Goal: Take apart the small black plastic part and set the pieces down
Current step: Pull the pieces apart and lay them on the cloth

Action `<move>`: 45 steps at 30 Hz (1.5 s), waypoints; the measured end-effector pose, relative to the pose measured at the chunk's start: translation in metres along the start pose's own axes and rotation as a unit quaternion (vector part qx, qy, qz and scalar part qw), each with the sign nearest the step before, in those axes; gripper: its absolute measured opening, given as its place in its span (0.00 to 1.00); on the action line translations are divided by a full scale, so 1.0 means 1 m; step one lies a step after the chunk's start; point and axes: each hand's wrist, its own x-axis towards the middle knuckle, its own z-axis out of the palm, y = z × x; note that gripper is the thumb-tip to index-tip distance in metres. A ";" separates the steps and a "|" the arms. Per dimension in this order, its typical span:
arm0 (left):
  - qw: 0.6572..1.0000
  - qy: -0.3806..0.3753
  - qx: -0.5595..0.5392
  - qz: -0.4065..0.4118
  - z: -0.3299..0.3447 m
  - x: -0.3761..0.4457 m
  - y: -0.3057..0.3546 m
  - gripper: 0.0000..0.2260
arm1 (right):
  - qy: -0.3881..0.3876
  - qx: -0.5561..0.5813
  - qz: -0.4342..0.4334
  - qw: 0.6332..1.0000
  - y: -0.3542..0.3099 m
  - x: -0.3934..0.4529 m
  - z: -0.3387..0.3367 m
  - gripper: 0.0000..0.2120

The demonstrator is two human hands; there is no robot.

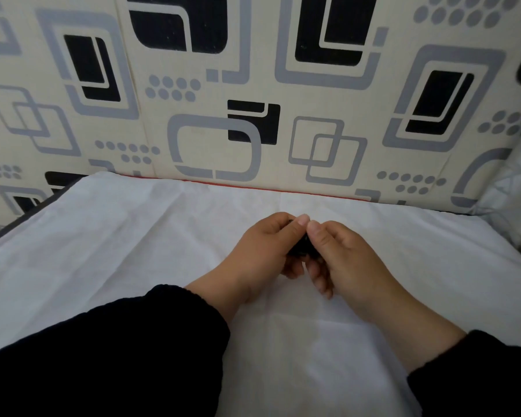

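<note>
White sheet (pixel 133 251) covers the work surface, creased w/ fold lines, nothing else lying on it. Behind it a patterned panel (pixel 253 85), cream w/ grey and black squares and dots, stands upright along the far edge; a thin red strip (pixel 253 186) shows where sheet meets panel. At far right a grey-white wrinkled cover (pixel 518 188) sits beside the panel, partly out of view. No containers in view.

Both hands meet mid-sheet, thumbs nearly touching at the tips. Left hand (pixel 262 251) is curled, fingers wrapped round the small black part (pixel 301 249) from the left side. Right hand (pixel 343 257) is curled too, thumb pressed on the part from the right, fingers tucked under. Part sits between the two hands, just above the sheet, mostly hidden by thumbs and fingers, so its shape can't be made out, nor whether it's in one piece or two. Black sleeves (pixel 118 356) cover both forearms to the wrists.
</note>
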 end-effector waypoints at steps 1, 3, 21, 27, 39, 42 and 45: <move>1.000 0.006 -0.007 0.002 0.000 0.000 0.001 0.14 | 0.014 0.000 -0.010 1.000 0.000 0.000 0.001 0.19; 0.999 0.020 -0.038 0.002 0.001 0.002 0.002 0.15 | 0.042 0.001 -0.032 0.999 -0.001 -0.001 0.003 0.15; 0.970 0.013 -0.241 -0.036 0.011 0.001 0.009 0.18 | 0.032 0.052 -0.174 0.983 -0.008 -0.006 0.013 0.06; 0.970 0.031 -0.239 -0.027 0.006 0.002 0.008 0.21 | -0.005 0.083 -0.177 0.981 -0.005 -0.007 0.017 0.03; 0.983 0.087 -0.160 -0.025 -0.002 0.008 -0.007 0.11 | 0.124 -0.032 -0.067 0.990 0.023 0.017 -0.007 0.08; 0.984 0.083 -0.155 -0.033 -0.001 0.008 -0.008 0.09 | 0.110 -0.129 -0.037 0.985 0.029 0.024 -0.015 0.07; 0.982 0.085 -0.161 -0.042 -0.002 0.008 -0.008 0.08 | 0.094 -0.162 0.001 0.982 0.035 0.028 -0.018 0.08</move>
